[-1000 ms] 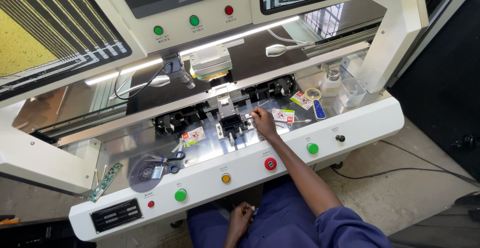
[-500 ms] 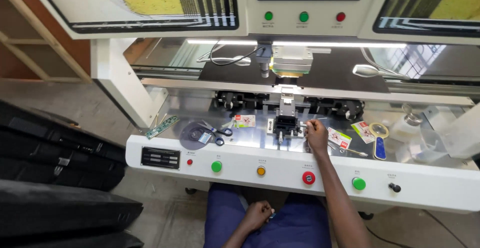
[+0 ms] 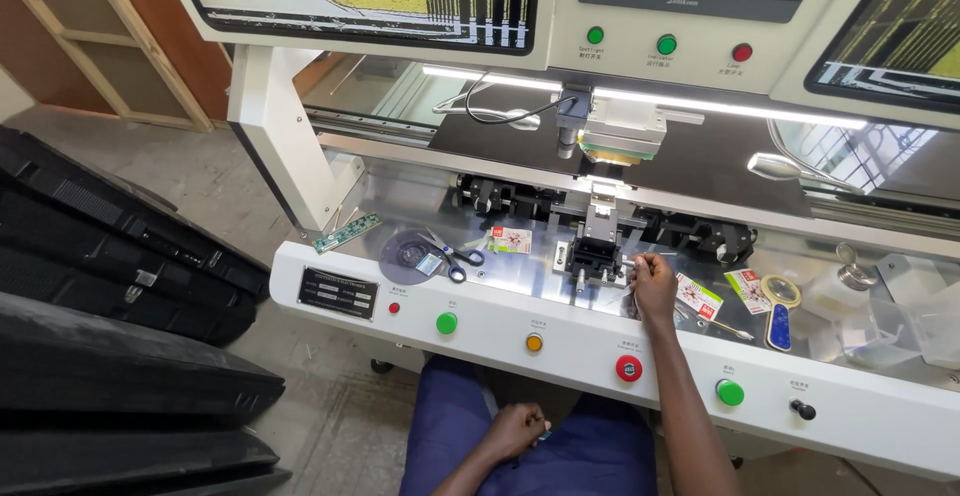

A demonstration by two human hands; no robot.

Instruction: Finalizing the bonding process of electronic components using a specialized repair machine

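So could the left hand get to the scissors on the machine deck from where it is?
Probably yes. The left hand rests closed on the lap, below the machine's front panel. The scissors lie uncovered near the deck's front edge, nothing over them.

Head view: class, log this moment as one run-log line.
right hand: fingertips at black fixture on machine bed | left hand: closed, resting on lap | scissors: lying left of fixture
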